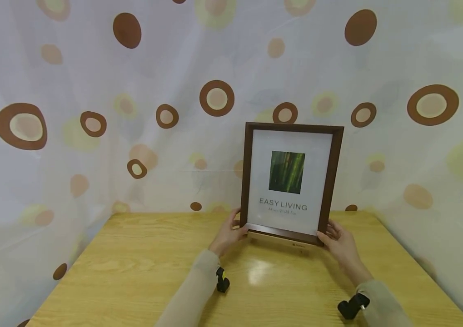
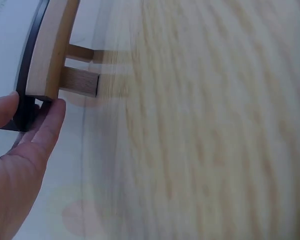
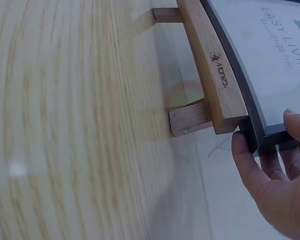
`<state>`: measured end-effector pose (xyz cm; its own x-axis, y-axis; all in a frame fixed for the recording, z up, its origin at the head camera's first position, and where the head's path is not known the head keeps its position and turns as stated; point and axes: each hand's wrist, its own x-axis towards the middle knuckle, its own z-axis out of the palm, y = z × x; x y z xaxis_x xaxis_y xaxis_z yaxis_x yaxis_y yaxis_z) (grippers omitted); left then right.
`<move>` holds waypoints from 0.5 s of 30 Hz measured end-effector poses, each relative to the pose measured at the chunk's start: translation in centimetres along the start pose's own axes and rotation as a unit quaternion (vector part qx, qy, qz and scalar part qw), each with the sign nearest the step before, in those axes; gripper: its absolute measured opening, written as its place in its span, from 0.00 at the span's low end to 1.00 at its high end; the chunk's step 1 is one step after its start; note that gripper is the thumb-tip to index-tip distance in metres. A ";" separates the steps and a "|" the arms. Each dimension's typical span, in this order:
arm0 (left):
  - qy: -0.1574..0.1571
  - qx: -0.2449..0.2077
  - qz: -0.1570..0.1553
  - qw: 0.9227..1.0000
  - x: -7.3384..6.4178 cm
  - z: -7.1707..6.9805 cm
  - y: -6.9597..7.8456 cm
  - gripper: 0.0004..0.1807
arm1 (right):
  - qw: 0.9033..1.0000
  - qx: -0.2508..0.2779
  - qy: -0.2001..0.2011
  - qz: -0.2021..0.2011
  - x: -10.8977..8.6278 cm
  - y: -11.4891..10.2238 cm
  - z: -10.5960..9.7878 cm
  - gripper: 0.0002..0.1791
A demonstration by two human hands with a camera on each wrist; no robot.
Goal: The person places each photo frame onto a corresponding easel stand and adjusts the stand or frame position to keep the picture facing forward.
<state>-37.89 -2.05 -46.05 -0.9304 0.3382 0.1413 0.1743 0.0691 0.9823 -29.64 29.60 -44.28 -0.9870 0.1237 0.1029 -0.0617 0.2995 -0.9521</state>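
Observation:
A dark brown picture frame (image 1: 287, 227) stands upright, leaning back slightly, with a white sheet printed EASY LIVING and a small green picture inside. Its bottom edge sits along the ledge of a light wooden stand (image 3: 210, 65), whose short feet show below in both wrist views. My left hand (image 1: 227, 234) grips the frame's lower left corner, thumb in front and fingers behind. At the lower right corner my right hand (image 1: 341, 243) holds it the same way, its thumb on the front face. The back of the stand is hidden by the frame.
The light wood table (image 1: 141, 268) spreads out beneath, its back edge close behind the stand. A white curtain (image 1: 166, 59) with brown and tan circles hangs behind and along both sides. Black wrist cameras (image 1: 353, 305) are strapped over the sleeves.

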 end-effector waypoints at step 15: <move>0.002 -0.037 0.002 0.999 0.1 0.1 -0.2 0.37 | 0.998 0.004 -0.048 0.030 0.1 0.3 0.3 0.33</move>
<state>-38.00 -1.98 -46.24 -0.9315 0.3338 0.1448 0.1530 -0.0017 0.9882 -29.79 29.37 -44.66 -0.9986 0.0498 0.0183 -0.0033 0.2868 -0.9580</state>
